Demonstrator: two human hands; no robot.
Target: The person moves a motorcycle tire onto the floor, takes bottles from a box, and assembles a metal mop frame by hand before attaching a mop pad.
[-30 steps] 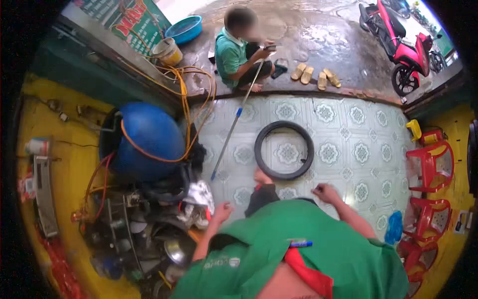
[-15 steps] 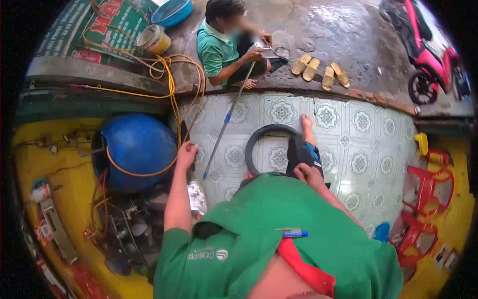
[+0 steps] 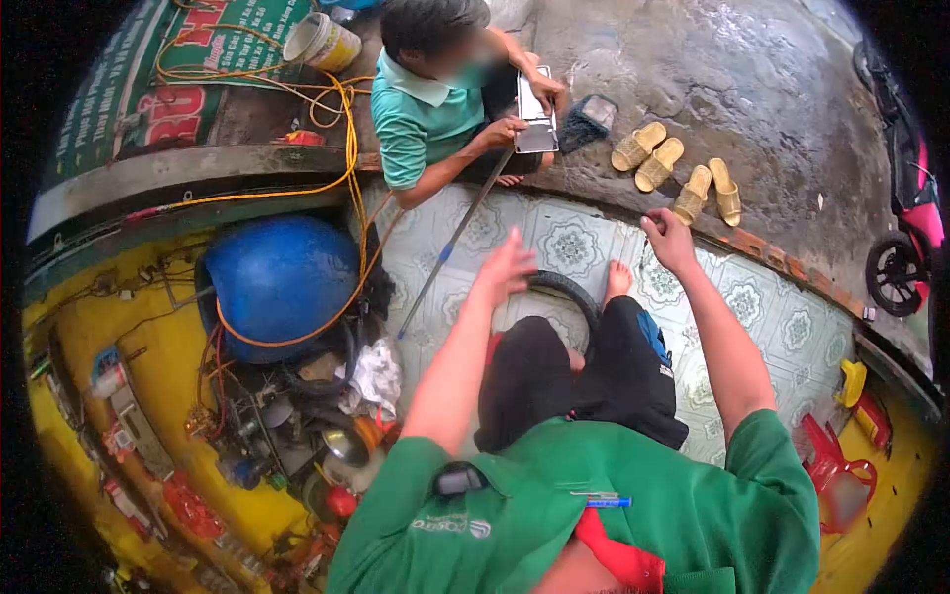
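My left hand (image 3: 507,265) is raised over the tiled floor, slightly blurred, its fingers apart and holding nothing. It appears over the left part of a black tyre (image 3: 576,289), which lies on the tiles and is partly hidden by my legs. Farther out, my right hand (image 3: 671,241) hovers near the floor's edge with its fingers curled in. Whether it pinches anything small cannot be made out. Left of my left hand lies a thin pole (image 3: 442,255) with a blue grip. An orange hose (image 3: 287,343) runs across a blue tank (image 3: 287,277).
A person in a green shirt (image 3: 421,129) crouches ahead, both hands on a white rectangular case (image 3: 537,121). Woven slippers (image 3: 658,163) stand on the wet concrete (image 3: 772,119). Tools and parts clutter the left, near a white crumpled bag (image 3: 374,379). A red plastic chair (image 3: 841,475) is at right.
My left hand has left the hose by the tank and moved right. My right hand has risen from my knee and reached forward. The view has shifted, and the crouching person's case is tilted differently.
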